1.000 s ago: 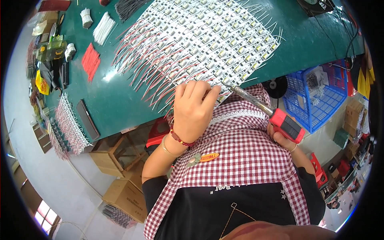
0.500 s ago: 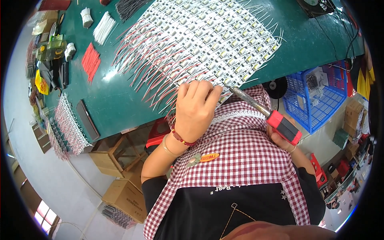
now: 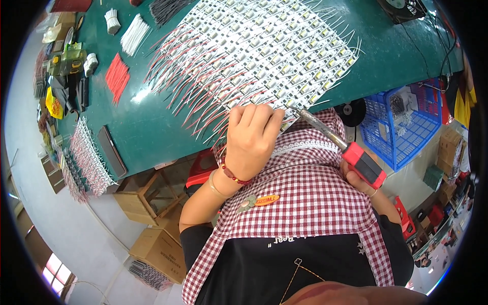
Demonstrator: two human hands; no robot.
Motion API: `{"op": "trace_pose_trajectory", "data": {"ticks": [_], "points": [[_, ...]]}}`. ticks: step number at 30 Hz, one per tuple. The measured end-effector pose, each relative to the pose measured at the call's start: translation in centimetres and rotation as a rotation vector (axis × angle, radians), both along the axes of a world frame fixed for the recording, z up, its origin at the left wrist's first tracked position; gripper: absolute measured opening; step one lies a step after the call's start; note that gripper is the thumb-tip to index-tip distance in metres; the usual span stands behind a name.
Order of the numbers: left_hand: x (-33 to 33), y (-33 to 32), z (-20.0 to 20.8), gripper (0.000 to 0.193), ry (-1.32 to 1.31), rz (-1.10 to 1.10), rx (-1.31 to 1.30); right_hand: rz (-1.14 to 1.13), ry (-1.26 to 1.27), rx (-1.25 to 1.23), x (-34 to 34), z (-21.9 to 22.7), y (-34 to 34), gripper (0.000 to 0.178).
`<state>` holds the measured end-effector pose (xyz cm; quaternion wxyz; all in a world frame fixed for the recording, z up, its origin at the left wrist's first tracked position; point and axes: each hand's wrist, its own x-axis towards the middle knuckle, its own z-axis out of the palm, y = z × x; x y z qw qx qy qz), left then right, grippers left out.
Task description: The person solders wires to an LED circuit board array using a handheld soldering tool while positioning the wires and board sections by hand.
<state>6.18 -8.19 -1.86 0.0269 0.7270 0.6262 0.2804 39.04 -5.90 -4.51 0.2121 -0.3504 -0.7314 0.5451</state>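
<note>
A white panel of small circuit boards (image 3: 264,51) lies on the green table, with rows of yellowish components and red and white wires sticking out along its left side. My left hand (image 3: 252,134) is closed at the panel's near edge. Its fingertips point down and away, so what they pinch is hidden. With my right hand (image 3: 358,182) I grip a soldering iron (image 3: 363,163) by its red and black handle. The handle covers part of that hand. The iron's metal tip meets the near corner of the panel, just right of my left fingers; whether it touches cannot be made out.
On the green table (image 3: 147,124) lie red wires (image 3: 117,78), white wires (image 3: 135,34), black wires (image 3: 170,10) and a dark flat phone-like object (image 3: 112,151). Wired strips (image 3: 90,152) sit at its left edge. A blue basket (image 3: 391,129) stands right; a fan (image 3: 401,7) sits far right.
My left hand and the soldering iron have shifted very slightly to the right and nearer to me. My left hand stays closed and my right keeps its grip on the iron.
</note>
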Motion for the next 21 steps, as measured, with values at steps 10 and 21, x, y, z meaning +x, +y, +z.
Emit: {"op": "trace_pose_trajectory", "data": {"ticks": [10,21], "points": [[0.1,0.0,-0.2,0.026,-0.006,-0.002,0.017,-0.013,0.012,0.000,-0.1,0.1,0.2,0.030],[0.1,0.2,-0.1,0.027,-0.009,0.005,0.022,-0.085,-0.035,0.016,-0.3,0.0,-0.4,0.022]]}}
